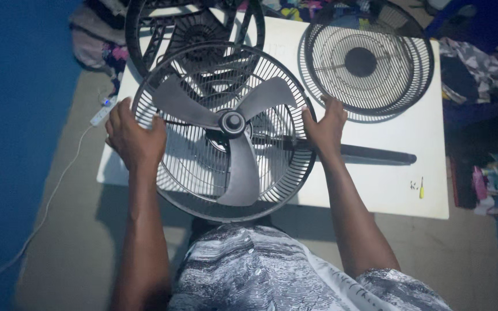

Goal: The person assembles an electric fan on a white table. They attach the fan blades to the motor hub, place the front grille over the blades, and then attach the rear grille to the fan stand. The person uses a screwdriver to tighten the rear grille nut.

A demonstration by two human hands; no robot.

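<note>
Blade (234,129) already on hub, sitting in rear guard (226,173) at desk (376,184) near edge. Left hand (134,138) & right hand (324,129) both clamp the guard rim. Front guard (370,63) still off, far-right corner; looks abt halfway.

I see a white rectangular table (387,190) on grey-beige floor (64,242), deep blue wall (12,115) at left, white power strip (100,114) trailing its cord, dim bluish light, heaped clothes (474,63) at right.

Fan guard (226,190), round dark wire cage, lies flat across the white table's (376,190) near edge. Grey three-blade fan blade (231,129) sits at its centre.
</note>
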